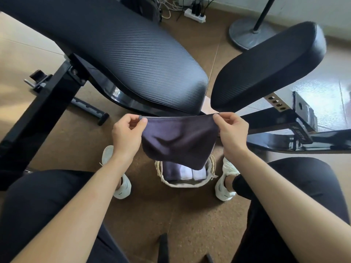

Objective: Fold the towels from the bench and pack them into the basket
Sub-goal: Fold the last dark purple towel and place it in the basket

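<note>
Your left hand (126,130) and right hand (230,130) each pinch a top corner of the dark towel (178,138), hanging above the basket (182,184) between your feet. It looks light, soft and limp; keep hold at the corners.

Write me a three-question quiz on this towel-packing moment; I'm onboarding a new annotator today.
1. True or false: the dark towel is lying flat on the bench.
2. Which hands pinch the towel's top corners? A) left hand only B) right hand only C) both
3. Fill in: the basket on the floor already holds folded ____.

Key: 1. False, it hangs in the air above the basket. 2. C. 3. towels.
</note>
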